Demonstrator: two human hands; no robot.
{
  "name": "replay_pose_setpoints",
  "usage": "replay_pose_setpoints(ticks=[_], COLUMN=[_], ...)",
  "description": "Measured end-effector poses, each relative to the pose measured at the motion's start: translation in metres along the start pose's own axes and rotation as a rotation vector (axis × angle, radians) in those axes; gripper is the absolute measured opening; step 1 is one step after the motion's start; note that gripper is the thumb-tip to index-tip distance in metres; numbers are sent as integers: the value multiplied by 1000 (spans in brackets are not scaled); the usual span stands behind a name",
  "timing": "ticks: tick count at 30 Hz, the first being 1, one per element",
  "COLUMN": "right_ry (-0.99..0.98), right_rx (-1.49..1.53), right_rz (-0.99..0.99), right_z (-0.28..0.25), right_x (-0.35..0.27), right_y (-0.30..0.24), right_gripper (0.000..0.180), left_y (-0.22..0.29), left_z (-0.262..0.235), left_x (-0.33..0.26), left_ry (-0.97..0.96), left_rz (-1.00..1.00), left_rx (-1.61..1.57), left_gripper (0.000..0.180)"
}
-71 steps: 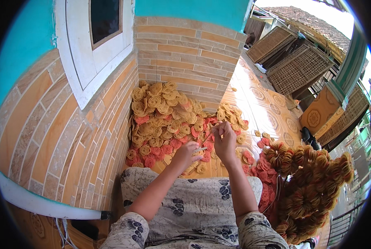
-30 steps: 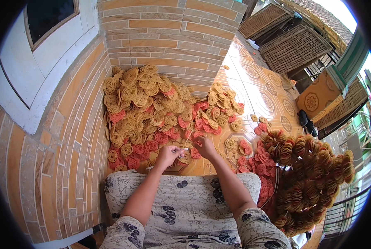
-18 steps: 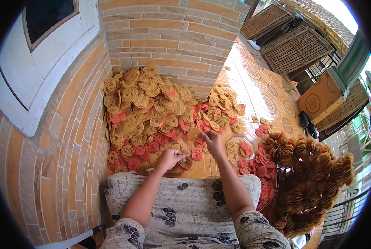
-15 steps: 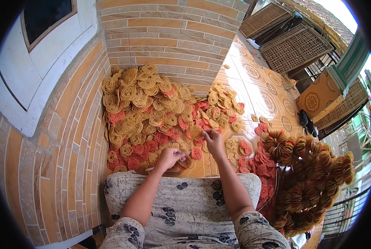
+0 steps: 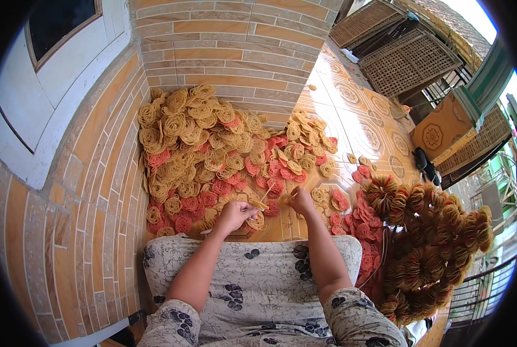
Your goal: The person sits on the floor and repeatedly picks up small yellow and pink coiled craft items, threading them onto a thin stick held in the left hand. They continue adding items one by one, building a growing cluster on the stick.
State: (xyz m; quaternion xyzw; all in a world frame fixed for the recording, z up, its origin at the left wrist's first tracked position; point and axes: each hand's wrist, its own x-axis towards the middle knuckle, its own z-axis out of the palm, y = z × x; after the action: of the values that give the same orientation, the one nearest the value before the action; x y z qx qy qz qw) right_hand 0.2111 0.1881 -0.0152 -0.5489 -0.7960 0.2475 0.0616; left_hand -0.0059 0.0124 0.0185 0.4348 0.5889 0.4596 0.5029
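1. Far left, a brick wall (image 5: pixel 91 191) curves close beside the pile (image 5: pixel 212 156) of yellow and red woven coils; the pile touches the wall and the brick pillar (image 5: pixel 235 52), so there is no open room on that side.
2. The left hand (image 5: pixel 232 215) is at the near edge of the pile, fingers closed together on a thin pale stick (image 5: pixel 257 203) and, it seems, a yellow coil; the grip looks best kept near the stick's tip, so the coil can slide on without splitting.
3. The right hand (image 5: pixel 301 200) is just beside it, fingers pinched on a small yellow piece (image 5: pixel 286 198); the two hands are near, not touching; bringing the piece straight toward the stick in a short move seems the tidy way.
4. Between the hands and the lap (image 5: pixel 253 272), a narrow strip of bare tile (image 5: pixel 281 225) gives the only free working room; elbows have space over the patterned cloth.
5. Right, loose coils lie scattered on the tile; further right a dense bundle (image 5: pixel 432 231) of strung coils lies near the right forearm; a wide swing right could knock it.
6. Far right, a railing (image 5: pixel 478 283) marks the floor's edge.
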Motion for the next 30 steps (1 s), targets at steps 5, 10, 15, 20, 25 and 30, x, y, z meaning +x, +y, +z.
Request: replay_pose_setpoints(ticks=[5, 10, 15, 20, 25, 30], right_ry=[-92, -125, -133, -115, -119, -158], right_rx=[701, 914, 882, 906, 852, 639], right_rz=[53, -15, -97, -109, -65, -178], right_z=[-34, -58, -65, -66, -66, -69], right_x=[-6, -38, -47, -46, -48, -52], right_y=[-25, -63, -74, -71, -74, -77], right_gripper=[27, 19, 16, 15, 16, 14], left_y=[6, 8, 6, 6, 6, 6], left_z=[2, 3, 3, 4, 5, 7], left_x=[-5, -6, -5, -6, -5, -6], left_ry=[-55, -49, -42, -47, -56, -25], left_rz=[-1, -18, 13, 3, 17, 16], left_rx=[74, 107, 110, 24, 50, 67], left_gripper=[19, 19, 19, 19, 19, 18])
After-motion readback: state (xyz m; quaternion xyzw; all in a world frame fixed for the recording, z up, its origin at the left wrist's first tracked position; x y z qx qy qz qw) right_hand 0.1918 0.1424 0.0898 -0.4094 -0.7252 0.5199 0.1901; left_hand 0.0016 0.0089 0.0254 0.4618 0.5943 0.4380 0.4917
